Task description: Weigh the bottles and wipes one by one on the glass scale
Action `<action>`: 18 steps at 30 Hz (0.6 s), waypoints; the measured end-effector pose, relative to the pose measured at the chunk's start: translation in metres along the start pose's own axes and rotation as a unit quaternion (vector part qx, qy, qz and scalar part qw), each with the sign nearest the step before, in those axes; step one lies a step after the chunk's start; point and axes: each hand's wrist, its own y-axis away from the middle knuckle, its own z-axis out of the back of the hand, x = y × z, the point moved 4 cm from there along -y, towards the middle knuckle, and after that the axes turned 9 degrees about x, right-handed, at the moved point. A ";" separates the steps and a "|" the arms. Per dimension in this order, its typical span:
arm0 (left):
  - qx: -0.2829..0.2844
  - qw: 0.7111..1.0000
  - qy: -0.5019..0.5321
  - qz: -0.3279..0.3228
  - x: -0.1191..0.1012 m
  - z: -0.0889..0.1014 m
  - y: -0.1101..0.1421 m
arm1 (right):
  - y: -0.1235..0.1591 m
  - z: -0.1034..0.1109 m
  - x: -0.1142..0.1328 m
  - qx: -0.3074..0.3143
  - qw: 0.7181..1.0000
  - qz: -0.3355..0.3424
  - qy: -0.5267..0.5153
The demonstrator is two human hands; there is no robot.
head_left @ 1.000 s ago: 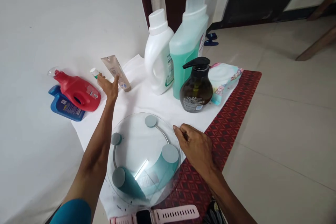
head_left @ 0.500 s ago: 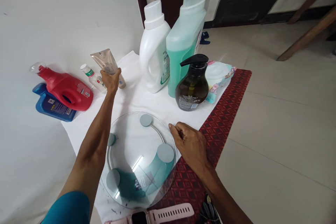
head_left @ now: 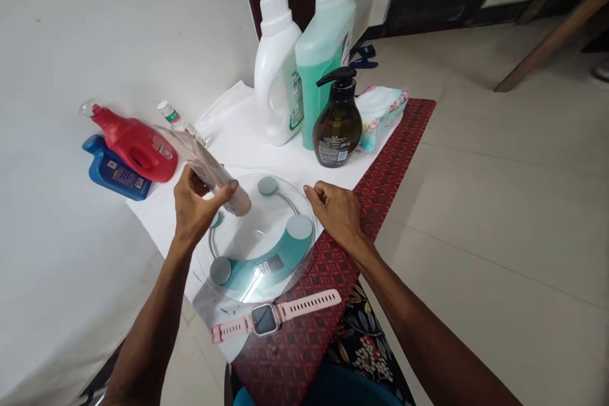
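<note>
My left hand (head_left: 194, 206) is closed around a beige squeeze tube (head_left: 216, 176), thumb on one side and fingers on the other. The tube is tilted, its cap end low over the left part of a round glass bathroom scale (head_left: 271, 225). Whether the cap touches the glass I cannot tell. The scale has a teal band, grey foot discs and a small display with faint digits. Just right of the scale's edge, my right hand (head_left: 339, 210) rests with curled fingers and its thumb against them, and nothing shows in it.
A pink smartwatch (head_left: 265, 319) lies in front of the scale. Behind stand a brown pump bottle (head_left: 337, 127), a green liquid bottle (head_left: 316, 57) and a white detergent jug (head_left: 269, 82), beside a wipes pack (head_left: 380, 111). Red (head_left: 145, 151) and blue bottles (head_left: 117, 172) and a small clear bottle (head_left: 174, 115) are at left.
My left hand has brought the tube from beside the small clear bottle toward me, over the scale. My right hand stays closed by the scale's edge. The view has shifted, showing the whole watch.
</note>
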 end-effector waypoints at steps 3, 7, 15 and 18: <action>0.006 1.000 -0.005 0.007 0.004 -0.009 0.017 | 0.000 0.000 0.001 0.001 1.000 -0.005 0.005; 0.001 1.000 0.000 0.021 0.012 -0.012 0.024 | 0.001 0.000 0.004 0.003 1.000 -0.009 0.009; -0.007 0.999 0.030 -0.006 0.031 0.008 0.045 | 0.002 0.001 0.006 0.003 1.000 -0.010 0.014; -0.037 0.998 0.042 0.004 0.037 0.025 0.052 | 0.002 0.001 0.006 0.005 1.000 -0.014 0.011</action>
